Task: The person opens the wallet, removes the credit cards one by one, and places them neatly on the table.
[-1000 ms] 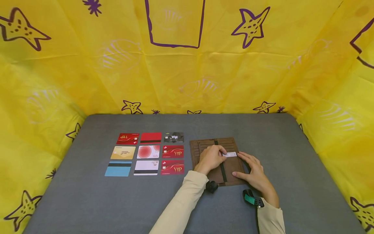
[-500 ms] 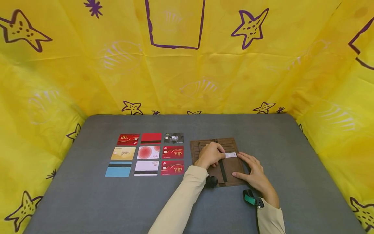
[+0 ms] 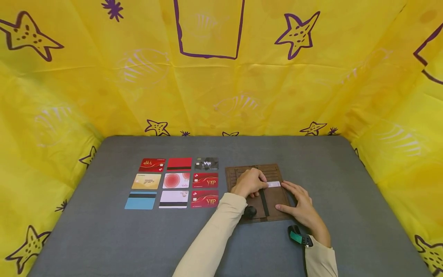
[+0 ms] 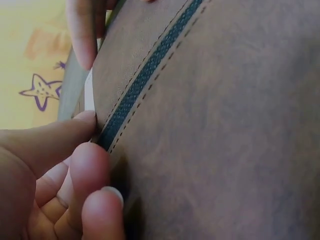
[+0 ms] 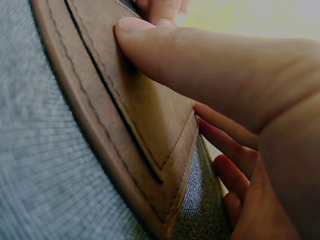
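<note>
An open brown wallet (image 3: 278, 201) lies on the table, with a dark elastic band (image 3: 264, 204) running down it. A narrow white strip of a card (image 3: 274, 184) shows above the pocket on the wallet's right half; the rest is hidden inside. My left hand (image 3: 250, 183) pinches the card's left end, its other fingers curled over the wallet. In the left wrist view, fingertips meet the white card (image 4: 89, 95) right at the pocket edge. My right hand (image 3: 303, 206) steadies the wallet's right side, thumb (image 5: 137, 37) on the leather and forefinger by the card's right corner.
Several cards lie in rows left of the wallet, among them a gold card (image 3: 146, 181), a blue card (image 3: 140, 201) and a black card (image 3: 206, 163). Yellow patterned cloth (image 3: 221, 84) rises behind and beside the grey table (image 3: 104, 238).
The left hand's fingers have shifted slightly around the card's left end. The right hand keeps its place on the wallet, and the card has barely moved.
</note>
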{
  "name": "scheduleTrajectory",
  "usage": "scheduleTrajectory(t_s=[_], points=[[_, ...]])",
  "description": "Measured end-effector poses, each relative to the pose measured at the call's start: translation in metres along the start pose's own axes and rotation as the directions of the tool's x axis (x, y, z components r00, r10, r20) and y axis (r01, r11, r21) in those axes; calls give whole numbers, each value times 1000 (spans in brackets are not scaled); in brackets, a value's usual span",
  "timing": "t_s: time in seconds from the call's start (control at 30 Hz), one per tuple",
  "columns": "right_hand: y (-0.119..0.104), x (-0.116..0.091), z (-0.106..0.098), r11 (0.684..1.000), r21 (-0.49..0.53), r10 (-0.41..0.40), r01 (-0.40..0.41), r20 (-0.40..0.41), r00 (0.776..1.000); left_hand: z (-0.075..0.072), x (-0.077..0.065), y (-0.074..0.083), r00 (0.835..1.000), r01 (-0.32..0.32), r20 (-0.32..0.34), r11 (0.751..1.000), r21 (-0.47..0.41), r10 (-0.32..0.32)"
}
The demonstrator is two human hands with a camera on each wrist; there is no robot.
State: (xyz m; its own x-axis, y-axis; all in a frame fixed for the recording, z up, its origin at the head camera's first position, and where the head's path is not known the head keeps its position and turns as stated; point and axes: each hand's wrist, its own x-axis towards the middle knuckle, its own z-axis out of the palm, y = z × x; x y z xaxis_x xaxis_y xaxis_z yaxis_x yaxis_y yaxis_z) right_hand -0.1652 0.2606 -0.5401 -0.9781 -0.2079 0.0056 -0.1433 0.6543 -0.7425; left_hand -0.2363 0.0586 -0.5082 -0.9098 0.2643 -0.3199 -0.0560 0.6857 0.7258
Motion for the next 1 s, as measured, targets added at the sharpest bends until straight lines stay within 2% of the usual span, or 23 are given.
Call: scheduleTrajectory(t_s=[0.17,0.43,0.73,1.0], points=[[0,0,1,1000,1,1,-1,0,1000,-1,0,0,1000,-3,7,1000,27,3],[1,0,1,1000,-5,-3,3,-7,1000,1,0,2,1000,-18,-18,999,47,19],[1,1,2,1000,-12,1,-1,-6,1000,5,5,-3,998,16,-65,1000,21,-14],[3,1,1,1000,-11,4,-4,2,1000,4,6,-6,999,4,-46,999,-41,-6]])
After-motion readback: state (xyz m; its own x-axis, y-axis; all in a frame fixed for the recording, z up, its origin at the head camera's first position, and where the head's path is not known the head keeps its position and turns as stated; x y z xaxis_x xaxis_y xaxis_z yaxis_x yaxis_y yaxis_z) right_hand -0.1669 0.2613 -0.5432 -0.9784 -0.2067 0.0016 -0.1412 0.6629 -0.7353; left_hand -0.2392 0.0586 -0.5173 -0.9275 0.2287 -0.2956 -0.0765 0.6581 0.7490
